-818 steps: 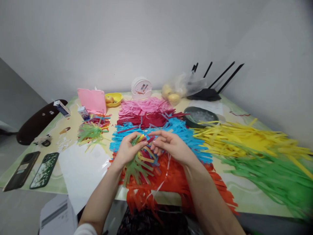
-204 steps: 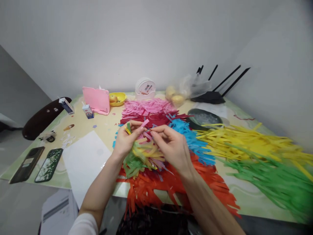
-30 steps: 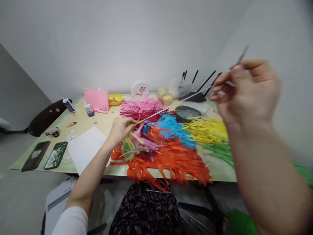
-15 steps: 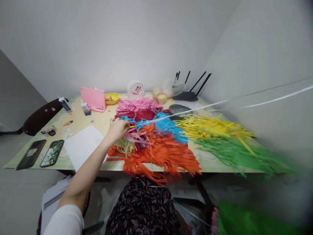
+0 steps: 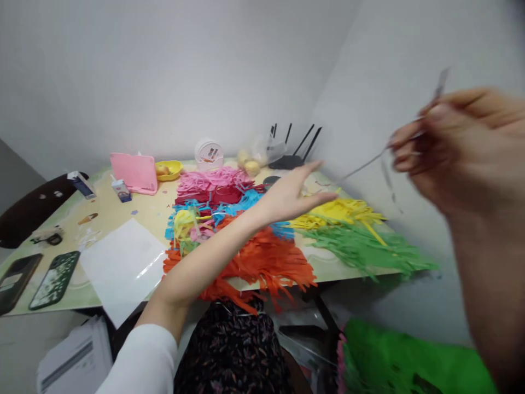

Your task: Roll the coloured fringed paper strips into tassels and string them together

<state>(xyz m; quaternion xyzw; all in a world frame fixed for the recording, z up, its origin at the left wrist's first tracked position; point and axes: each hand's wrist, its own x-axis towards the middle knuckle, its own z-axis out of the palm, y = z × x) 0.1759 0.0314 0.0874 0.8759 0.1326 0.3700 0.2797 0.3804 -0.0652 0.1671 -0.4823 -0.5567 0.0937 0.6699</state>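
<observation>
The thread (image 5: 363, 166) slants through the air over the table's (image 5: 110, 213) right end, pinched in our raised right hand (image 5: 455, 148). Our left hand (image 5: 291, 194) is spread wide above the yellow paper strips (image 5: 348, 210), near the thread's lower end; whether they touch is unclear.

plain white walls (image 5: 164, 65) meet in a corner behind the tabletop (image 5: 123, 213), pale yellow-green and glossy. a dark brown chair (image 5: 28, 208) stands by its left end. grey floor (image 5: 16, 342) below; the light is soft and even.
</observation>
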